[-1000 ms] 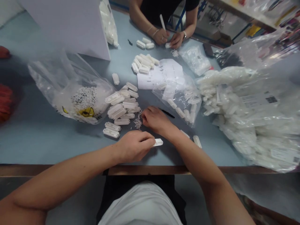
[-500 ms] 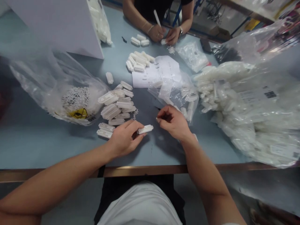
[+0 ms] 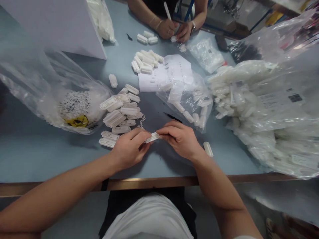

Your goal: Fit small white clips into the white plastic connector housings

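My left hand point(image 3: 129, 147) pinches a slim white plastic connector housing point(image 3: 151, 137) with rows of small holes, held above the table. At the housing's right end, my right hand point(image 3: 180, 137) has its thumb and fingers pressed together; whatever lies between these fingertips is hidden. Left of my left hand lies a pile of similar white housings point(image 3: 114, 118), with tiny loose white pieces point(image 3: 141, 122) beside it. A black pen-like tool point(image 3: 173, 117) rests just beyond my right hand. One white housing point(image 3: 208, 149) lies next to my right wrist.
Left stands an open clear bag point(image 3: 74, 104) of tiny pieces. Ahead are a paper sheet point(image 3: 149, 83), a white housing heap point(image 3: 144, 61) and a clear bag of housings point(image 3: 188, 116). Large filled bags point(image 3: 264, 109) crowd the right. Across the table, a person's hands point(image 3: 166, 29) hold a white pen.
My right hand has moved left, from apart to touching the housing's right end. Earlier its fingertips pinched something tiny and pale. The view has shifted slightly, and the black tool shows more fully.
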The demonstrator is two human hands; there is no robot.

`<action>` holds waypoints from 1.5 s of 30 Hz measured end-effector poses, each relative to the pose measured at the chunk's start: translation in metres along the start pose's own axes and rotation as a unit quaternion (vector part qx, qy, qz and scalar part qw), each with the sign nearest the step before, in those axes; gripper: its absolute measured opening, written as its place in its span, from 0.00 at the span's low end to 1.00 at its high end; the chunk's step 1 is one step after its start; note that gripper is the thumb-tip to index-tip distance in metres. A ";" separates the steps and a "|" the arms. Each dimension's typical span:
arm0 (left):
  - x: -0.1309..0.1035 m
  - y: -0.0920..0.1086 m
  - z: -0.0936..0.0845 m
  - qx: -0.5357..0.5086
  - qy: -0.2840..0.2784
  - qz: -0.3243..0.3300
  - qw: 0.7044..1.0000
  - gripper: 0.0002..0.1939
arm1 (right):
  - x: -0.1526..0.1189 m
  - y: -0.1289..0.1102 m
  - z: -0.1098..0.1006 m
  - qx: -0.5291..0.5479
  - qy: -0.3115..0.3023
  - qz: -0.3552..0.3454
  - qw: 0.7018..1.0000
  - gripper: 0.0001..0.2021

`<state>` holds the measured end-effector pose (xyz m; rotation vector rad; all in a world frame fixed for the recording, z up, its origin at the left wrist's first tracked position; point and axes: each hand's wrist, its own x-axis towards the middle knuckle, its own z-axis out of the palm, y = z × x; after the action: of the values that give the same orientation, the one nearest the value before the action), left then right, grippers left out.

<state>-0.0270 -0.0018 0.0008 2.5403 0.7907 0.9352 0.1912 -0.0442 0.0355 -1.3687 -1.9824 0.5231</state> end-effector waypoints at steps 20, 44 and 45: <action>-0.001 0.000 0.001 -0.009 -0.001 0.023 1.000 0.07 | -0.007 -0.005 -0.002 -0.180 -0.100 -0.126 0.970 0.13; 0.001 0.004 -0.001 -0.075 0.009 0.000 0.997 0.05 | 0.005 0.000 0.007 0.381 -0.106 0.278 0.875 0.17; 0.001 0.004 -0.001 -0.077 0.006 0.003 0.997 0.05 | 0.005 0.000 0.007 0.376 -0.105 0.273 0.879 0.16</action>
<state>-0.0254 -0.0045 0.0034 2.4072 0.6866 0.9752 0.1852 -0.0392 0.0321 -1.3496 -1.2491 1.5692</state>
